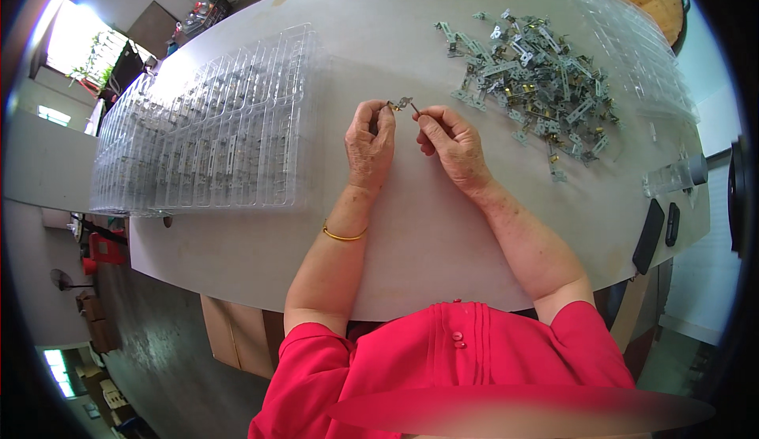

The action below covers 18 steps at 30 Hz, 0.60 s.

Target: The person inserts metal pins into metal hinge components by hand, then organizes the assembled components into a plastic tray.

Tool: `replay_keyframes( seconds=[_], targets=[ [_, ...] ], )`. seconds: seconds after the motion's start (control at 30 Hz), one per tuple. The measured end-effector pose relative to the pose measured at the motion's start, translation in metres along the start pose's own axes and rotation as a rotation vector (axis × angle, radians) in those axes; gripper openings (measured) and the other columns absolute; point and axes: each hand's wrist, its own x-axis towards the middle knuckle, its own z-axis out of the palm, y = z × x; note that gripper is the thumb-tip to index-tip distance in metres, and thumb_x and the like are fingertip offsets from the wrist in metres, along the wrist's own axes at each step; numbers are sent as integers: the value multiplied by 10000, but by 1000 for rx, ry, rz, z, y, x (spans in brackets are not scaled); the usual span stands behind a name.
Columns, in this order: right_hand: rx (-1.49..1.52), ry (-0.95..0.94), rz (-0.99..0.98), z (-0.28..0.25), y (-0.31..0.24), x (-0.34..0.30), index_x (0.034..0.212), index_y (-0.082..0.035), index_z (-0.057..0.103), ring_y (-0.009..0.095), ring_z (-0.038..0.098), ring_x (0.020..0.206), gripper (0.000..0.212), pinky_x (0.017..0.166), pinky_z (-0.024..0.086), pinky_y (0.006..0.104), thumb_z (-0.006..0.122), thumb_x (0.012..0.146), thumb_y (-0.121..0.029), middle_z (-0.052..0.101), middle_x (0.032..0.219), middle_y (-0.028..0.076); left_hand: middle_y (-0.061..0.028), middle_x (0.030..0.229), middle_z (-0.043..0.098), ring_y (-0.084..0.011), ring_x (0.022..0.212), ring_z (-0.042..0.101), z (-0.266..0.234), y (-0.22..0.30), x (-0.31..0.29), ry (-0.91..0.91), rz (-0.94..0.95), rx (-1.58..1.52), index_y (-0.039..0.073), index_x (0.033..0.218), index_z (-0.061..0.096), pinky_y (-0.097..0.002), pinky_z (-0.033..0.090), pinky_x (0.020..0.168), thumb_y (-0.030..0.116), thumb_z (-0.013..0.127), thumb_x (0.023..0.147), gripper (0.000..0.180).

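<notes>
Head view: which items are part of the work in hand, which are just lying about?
In use:
- small metal part, pinched between left hand and right hand
- pile of metal parts
- clear trays

Lying about:
- two dark flat objects at the table edge
- clear cylinder
- clear bags

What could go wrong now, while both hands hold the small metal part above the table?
1. The small metal part is pinched only by fingertips of the left hand and right hand; it might slip and drop onto the table.
2. The pile of metal parts lies loose near the right hand; a reach could scatter some.
3. The clear trays extend to the table's left edge; a nudge could push them off.
</notes>
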Motion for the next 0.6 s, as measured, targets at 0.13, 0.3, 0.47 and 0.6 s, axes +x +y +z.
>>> replay_keyframes(
  seconds=[0.13, 0.3, 0.47, 0.6],
  targets=[
    [-15, 13, 2, 1, -1, 0, 1037, -62, 670, 56, 574, 724, 133, 633, 485, 230, 618, 996, -176, 634, 803, -14, 32, 755, 570, -41, 671, 461, 1, 5, -3, -9, 52, 47, 28, 960, 642, -223, 414, 596, 75, 613, 964, 55],
    [-94, 54, -24, 1, 0, -1, 1020, -65, 669, 52, 556, 701, 114, 622, 470, 224, 622, 990, -165, 620, 771, -23, -14, 748, 586, -81, 644, 492, 1, 4, -2, 30, 230, 195, 21, 950, 638, -256, 441, 583, 47, 630, 940, 29],
    [-257, 93, -150, 0, 4, 1, 1006, -52, 666, 53, 535, 658, 98, 607, 458, 230, 635, 975, -140, 603, 722, -21, -75, 784, 622, -175, 634, 563, 0, 4, 0, 43, 355, 290, 23, 936, 635, -310, 482, 588, 22, 644, 900, 37],
    [-274, 99, -191, 0, 6, 2, 1026, -52, 656, 55, 533, 650, 100, 605, 456, 233, 633, 974, -135, 604, 724, -16, -80, 784, 633, -185, 628, 579, -1, 3, 1, 56, 475, 424, 28, 927, 641, -315, 488, 591, 17, 638, 898, 31]
  ],
)
